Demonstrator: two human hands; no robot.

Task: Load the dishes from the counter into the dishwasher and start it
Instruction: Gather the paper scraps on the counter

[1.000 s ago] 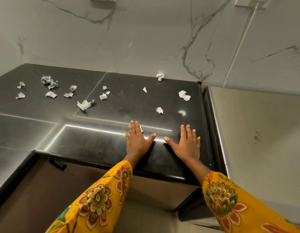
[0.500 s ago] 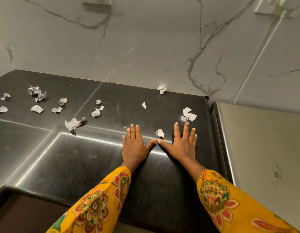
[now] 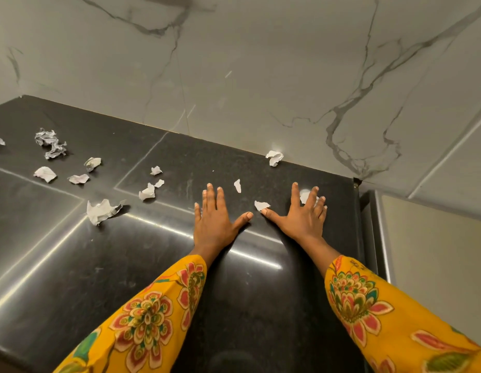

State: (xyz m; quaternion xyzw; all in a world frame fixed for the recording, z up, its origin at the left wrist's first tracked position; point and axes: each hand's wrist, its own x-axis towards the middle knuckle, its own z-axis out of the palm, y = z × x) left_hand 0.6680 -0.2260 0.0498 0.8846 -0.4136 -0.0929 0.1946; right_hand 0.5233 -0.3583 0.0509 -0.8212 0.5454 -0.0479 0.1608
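Observation:
My left hand (image 3: 216, 219) and my right hand (image 3: 301, 215) lie flat, palms down and fingers spread, on a glossy black counter (image 3: 104, 265). Neither holds anything. A small torn paper scrap (image 3: 261, 205) lies just beyond my right thumb tip, and another scrap (image 3: 305, 196) is partly hidden under my right fingers. A thin sliver of paper (image 3: 237, 185) lies between the two hands, farther back. No dishes and no dishwasher are in view.
Several crumpled paper scraps are scattered over the counter's left side, among them a large wad (image 3: 50, 143) and a torn piece (image 3: 102, 210). One scrap (image 3: 274, 158) lies against the marbled wall (image 3: 247, 76). A pale panel (image 3: 435, 251) borders the counter at right.
Both hands have slid farther back across the counter toward the wall and spread apart. My right fingers now cover part of a scrap. The view has moved in closer over the counter.

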